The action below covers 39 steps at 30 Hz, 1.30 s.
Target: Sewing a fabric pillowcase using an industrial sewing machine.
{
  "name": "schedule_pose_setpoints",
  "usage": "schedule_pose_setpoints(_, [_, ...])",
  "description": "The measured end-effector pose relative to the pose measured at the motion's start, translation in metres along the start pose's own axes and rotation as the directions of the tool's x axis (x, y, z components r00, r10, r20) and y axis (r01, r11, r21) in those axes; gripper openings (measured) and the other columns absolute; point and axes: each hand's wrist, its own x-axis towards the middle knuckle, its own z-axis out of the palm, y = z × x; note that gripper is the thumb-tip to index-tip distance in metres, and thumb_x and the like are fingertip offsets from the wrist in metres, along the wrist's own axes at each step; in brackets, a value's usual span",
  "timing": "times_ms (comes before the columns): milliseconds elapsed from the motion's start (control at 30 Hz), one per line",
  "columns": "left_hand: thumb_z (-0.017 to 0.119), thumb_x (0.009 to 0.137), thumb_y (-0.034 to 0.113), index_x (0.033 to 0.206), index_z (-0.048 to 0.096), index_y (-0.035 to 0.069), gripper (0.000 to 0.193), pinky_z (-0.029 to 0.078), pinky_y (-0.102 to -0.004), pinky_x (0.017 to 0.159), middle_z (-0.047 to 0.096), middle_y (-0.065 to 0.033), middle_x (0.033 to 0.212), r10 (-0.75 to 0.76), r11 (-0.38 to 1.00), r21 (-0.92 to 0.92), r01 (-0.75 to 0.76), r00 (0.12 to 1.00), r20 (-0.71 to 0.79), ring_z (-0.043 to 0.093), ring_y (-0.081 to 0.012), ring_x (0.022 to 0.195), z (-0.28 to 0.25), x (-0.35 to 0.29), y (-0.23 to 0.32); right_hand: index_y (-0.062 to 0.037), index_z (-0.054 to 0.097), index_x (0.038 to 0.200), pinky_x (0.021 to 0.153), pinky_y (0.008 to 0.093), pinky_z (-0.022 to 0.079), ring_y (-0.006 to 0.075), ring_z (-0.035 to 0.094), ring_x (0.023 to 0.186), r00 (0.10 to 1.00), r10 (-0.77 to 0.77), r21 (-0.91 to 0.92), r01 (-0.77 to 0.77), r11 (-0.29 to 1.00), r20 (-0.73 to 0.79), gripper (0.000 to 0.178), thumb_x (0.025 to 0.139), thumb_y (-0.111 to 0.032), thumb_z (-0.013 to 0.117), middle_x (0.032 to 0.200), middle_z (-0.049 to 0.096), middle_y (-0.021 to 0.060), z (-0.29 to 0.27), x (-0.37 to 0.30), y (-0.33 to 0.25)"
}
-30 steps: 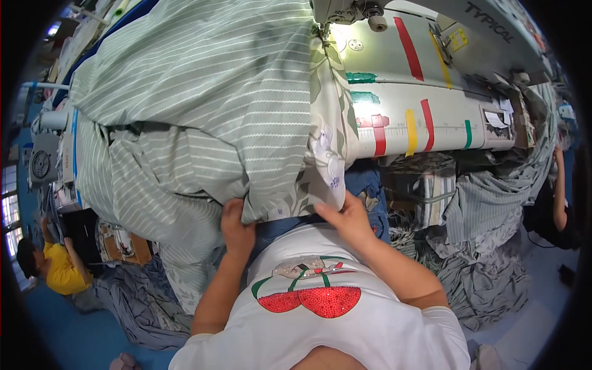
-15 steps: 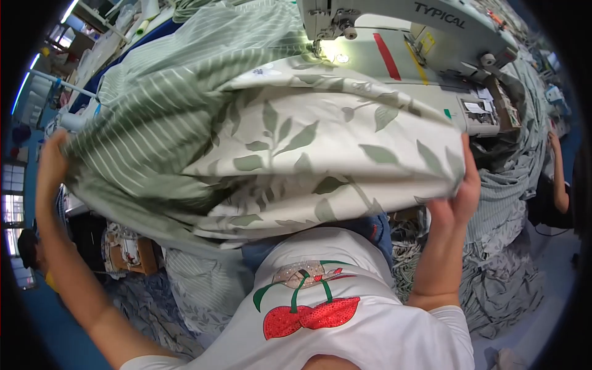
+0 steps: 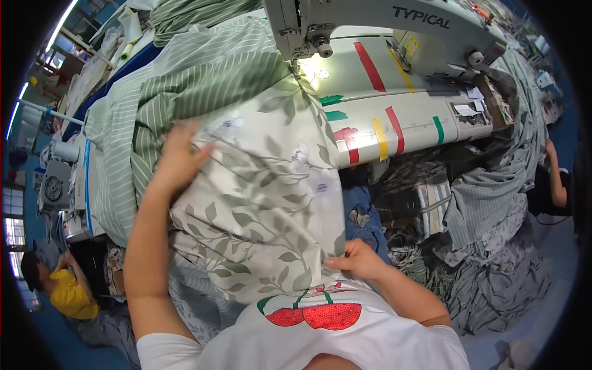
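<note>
The leaf-print fabric hangs from the sewing machine table down to our lap, on top of the green striped fabric. Our left hand lies flat and open on it, and our right hand pinches its lower edge tight. We should smooth slowly and keep the edge straight

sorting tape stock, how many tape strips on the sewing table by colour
Strips on the sewing table that show:
red: 3
yellow: 2
green: 3
total: 8
The leaf-print fabric under the left hand and right hand may hide more.
</note>
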Motion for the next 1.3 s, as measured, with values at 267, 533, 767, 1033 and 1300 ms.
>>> schedule_pose_setpoints(267, [0.069,0.083,0.024,0.131,0.049,0.004,0.056,0.035,-0.0444,0.105,0.047,-0.0203,0.136,0.000,0.785,0.529,0.322,0.854,-0.521,0.041,-0.0374,0.127,-0.010,0.055,-0.007,0.0003,0.066,0.087,0.055,0.0312,0.043,0.0108,0.057,0.060,0.992,-0.110,-0.457,0.129,0.880,0.067,0.012,0.085,-0.012,0.066,0.070,0.065,0.0082,0.020,0.025,-0.004])
schedule_pose_setpoints(533, [0.074,0.070,0.009,0.106,0.055,-0.002,0.042,0.048,-0.0402,0.075,0.056,-0.0171,0.090,0.231,0.879,-0.379,-0.289,0.954,-0.191,0.058,-0.0363,0.084,0.096,-0.105,0.187,-0.0009,0.066,0.083,0.062,0.0367,0.048,0.0236,0.063,0.067,0.864,-0.351,-0.617,0.503,0.605,0.360,0.014,0.080,-0.014,0.069,0.077,0.066,0.0123,0.035,0.016,-0.031])
schedule_pose_setpoints(767, [0.062,0.076,-0.002,0.102,0.057,-0.003,0.027,0.048,-0.0435,0.074,0.058,-0.0172,0.090,0.349,0.900,-0.130,-0.415,0.867,-0.355,0.058,-0.0346,0.079,0.134,-0.119,0.165,-0.0001,0.060,0.113,0.085,0.0320,0.047,0.0181,0.063,0.088,0.522,-0.821,-0.871,0.264,0.415,-0.233,0.035,0.085,-0.018,0.069,0.090,0.067,0.0078,-0.029,0.078,-0.052])
schedule_pose_setpoints(1033, [0.061,0.076,0.001,0.098,0.062,-0.002,0.021,0.048,-0.0436,0.079,0.059,-0.0107,0.091,0.465,0.753,-0.169,-0.636,0.697,-0.546,0.059,-0.0276,0.078,0.116,-0.123,0.162,0.0031,0.065,0.098,0.079,0.0341,0.049,0.0203,0.064,0.081,0.958,-0.272,-0.069,0.267,0.961,-0.091,0.020,0.092,-0.012,0.054,0.086,0.068,0.0102,0.028,-0.040,-0.127])
schedule_pose_setpoints(1300, [0.062,0.076,0.007,0.092,0.066,0.003,0.017,0.040,-0.0367,0.086,0.060,-0.0042,0.095,0.580,0.779,-0.013,-0.627,0.727,-0.369,0.059,-0.0193,0.090,0.132,-0.119,0.171,0.0029,0.066,0.081,0.072,0.0311,0.046,0.0203,0.060,0.074,0.851,-0.467,-0.324,0.524,0.788,0.242,0.021,0.093,-0.013,0.058,0.081,0.064,0.0091,0.035,-0.065,-0.078])
